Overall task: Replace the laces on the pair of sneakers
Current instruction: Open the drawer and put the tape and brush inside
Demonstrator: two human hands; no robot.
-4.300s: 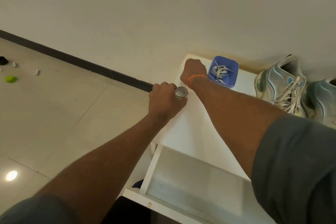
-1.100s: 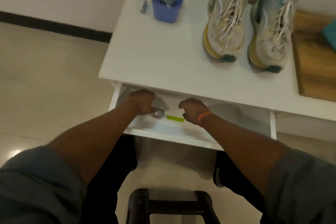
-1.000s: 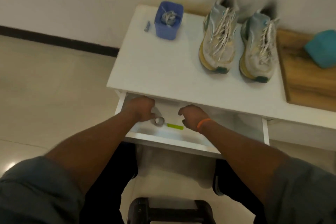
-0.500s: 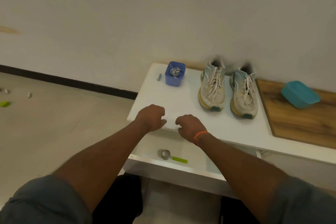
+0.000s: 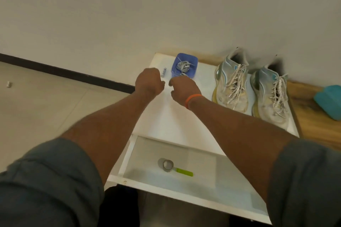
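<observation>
Two worn pale sneakers with cream laces, the left one (image 5: 231, 83) and the right one (image 5: 271, 94), stand side by side at the back of the white table (image 5: 166, 120), toes toward me. A blue tub (image 5: 192, 62) at the back left holds grey-white laces (image 5: 181, 66). My left hand (image 5: 148, 83) hovers as a curled fist just left of the tub, nothing visible in it. My right hand (image 5: 184, 88), orange band on the wrist, hangs loosely curled right in front of the tub and hides its lower edge.
A small white cylinder (image 5: 163, 72) lies between my left hand and the tub. The table's drawer (image 5: 147, 153) is pulled out below, holding a tape roll (image 5: 166, 164) and a green-handled tool (image 5: 184, 172). A teal box (image 5: 329, 101) sits on a wooden top (image 5: 310, 127) at right.
Both hands left the drawer, where the tape roll and green tool now lie, and moved up across the table top to the blue tub. The view lifted with them.
</observation>
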